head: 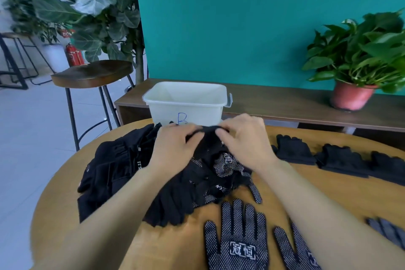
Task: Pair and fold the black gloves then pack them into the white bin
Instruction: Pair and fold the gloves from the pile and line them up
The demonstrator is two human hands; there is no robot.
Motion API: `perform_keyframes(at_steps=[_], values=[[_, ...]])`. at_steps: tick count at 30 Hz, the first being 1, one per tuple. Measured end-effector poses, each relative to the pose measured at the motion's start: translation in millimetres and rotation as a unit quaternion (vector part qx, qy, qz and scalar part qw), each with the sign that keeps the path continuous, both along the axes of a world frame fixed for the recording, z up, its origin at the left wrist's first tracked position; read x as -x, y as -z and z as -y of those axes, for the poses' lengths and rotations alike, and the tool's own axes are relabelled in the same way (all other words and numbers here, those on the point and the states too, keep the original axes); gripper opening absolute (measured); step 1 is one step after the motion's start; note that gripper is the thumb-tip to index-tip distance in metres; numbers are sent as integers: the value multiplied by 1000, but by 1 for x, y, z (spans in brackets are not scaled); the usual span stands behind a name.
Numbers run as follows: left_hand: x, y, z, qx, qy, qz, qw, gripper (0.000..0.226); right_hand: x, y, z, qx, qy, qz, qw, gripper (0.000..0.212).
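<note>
The left grip [175,146] and the right grip [245,140] each pinch the far edge of a black glove [209,139] held between them. Fingers are curled, palms down, and both forearms reach forward over the counter [328,195]. The white bin [166,112] stands just beyond the grips. A glove pile [118,173] lies beneath and to the left of them, folded gloves [293,150] to the right.

One white bin [186,103], one stool [92,73], one red flowerpot [350,96], three folded glove bundles [293,149] at right, two dotted gloves [238,245] lying flat (the heap [122,171] defies counting).
</note>
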State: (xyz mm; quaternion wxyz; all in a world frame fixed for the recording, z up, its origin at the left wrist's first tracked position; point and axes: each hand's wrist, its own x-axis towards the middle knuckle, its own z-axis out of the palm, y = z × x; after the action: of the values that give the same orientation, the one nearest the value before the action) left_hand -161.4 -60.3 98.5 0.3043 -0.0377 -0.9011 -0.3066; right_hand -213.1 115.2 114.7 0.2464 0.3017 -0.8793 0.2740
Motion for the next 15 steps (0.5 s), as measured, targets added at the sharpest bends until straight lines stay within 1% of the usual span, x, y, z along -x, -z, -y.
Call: perform_keyframes(at_steps=[1,2,3,4,5,6,7,9,10,13,15], values=[[-6,-15,-5,-63,32,13,997,18,-8,-14,-5,67,-23,55,996,19],[-14,-29,-11,-117,52,33,991,25,-18,-29,-9,138,-58,123,981,13],[-21,-41,-15,-170,74,54,981,27,-27,-42,-15,203,-101,191,955,10],[-29,-52,-19,-217,95,78,968,21,-37,-52,-21,247,-140,247,927,9],[-38,-61,-23,-251,113,105,956,17,-45,-60,-29,263,-163,291,905,10],[-47,-68,-27,-269,131,126,946,16,-52,-66,-36,254,-171,323,895,9],[-56,-73,-32,-267,144,142,942,17,-60,-71,-43,233,-166,341,895,7],[-69,-81,-40,-247,159,155,943,22,-76,-79,-57,196,-143,341,908,10],[-74,-83,-42,-238,165,154,945,27,-83,-82,-64,193,-137,338,911,12],[-91,-89,-52,-222,186,150,945,32,-104,-87,-79,203,-139,345,906,23],[-99,-87,-60,-193,185,168,949,31,-115,-83,-86,184,-122,353,909,30]])
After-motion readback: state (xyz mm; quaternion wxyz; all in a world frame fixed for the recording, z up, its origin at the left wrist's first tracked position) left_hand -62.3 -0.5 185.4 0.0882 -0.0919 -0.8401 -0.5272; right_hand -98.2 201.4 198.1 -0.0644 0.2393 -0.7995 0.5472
